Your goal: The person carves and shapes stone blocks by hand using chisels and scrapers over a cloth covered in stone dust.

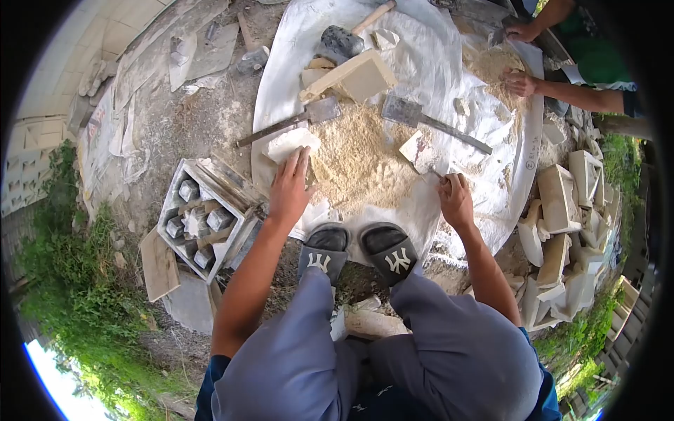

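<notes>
My left hand rests with stretched fingers on the near end of a rough whitish block; its thumb is apart from the block. My right hand is closed around the thin handle of a trowel-like tool, its flat blade coated pale and stained. Between my hands lies a heap of sandy, crumbly material on a white sheet. Beyond it are two square-headed metal tools with long handles, the left one and the right one. Behind them leans a tan rectangular block.
A mallet lies at the back. Left stands a hexagonal mould with metal blocks inside. Pale cast pieces are piled on the right. Another person's hands work at a second heap. My sandalled feet are at the sheet's near edge.
</notes>
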Demonstrator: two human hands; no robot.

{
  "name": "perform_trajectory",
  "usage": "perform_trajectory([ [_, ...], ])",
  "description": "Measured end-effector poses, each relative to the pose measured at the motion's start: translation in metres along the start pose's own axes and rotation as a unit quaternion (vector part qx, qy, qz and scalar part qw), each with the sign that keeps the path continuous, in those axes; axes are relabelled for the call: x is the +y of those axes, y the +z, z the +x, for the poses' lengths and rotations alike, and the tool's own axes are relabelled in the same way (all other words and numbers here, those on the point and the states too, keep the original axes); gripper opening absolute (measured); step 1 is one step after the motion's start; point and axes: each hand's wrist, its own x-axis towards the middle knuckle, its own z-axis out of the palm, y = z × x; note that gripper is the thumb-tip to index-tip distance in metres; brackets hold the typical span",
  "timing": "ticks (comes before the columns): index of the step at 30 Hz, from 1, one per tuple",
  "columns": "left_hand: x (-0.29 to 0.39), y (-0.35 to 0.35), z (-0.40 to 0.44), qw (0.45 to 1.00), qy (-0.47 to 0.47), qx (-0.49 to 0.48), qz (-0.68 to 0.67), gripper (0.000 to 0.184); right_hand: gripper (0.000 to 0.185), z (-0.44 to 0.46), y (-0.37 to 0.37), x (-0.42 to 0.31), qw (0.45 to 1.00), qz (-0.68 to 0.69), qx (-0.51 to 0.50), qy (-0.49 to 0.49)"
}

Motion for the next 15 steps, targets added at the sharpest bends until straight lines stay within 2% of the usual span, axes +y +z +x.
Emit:
perform_trajectory([
  [4,-0.006,-0.013,0.029,0.999,0.017,-0.007,0.042,0.092,0.019,0.000,-0.006,-0.007,0.999,0.004,-0.016,0.037],
  [7,-0.016,-0.018,0.044,0.985,0.045,0.028,0.165,0.096,0.020,0.000,-0.007,-0.010,0.999,0.014,-0.016,0.042],
  [10,-0.012,-0.024,0.045,0.989,0.009,0.030,0.144,0.100,0.021,-0.002,-0.011,-0.016,0.998,0.030,-0.029,0.043],
  [15,-0.015,-0.032,0.028,0.995,-0.023,-0.033,0.087,0.105,0.020,-0.002,-0.011,-0.029,0.996,0.058,-0.062,0.027],
])
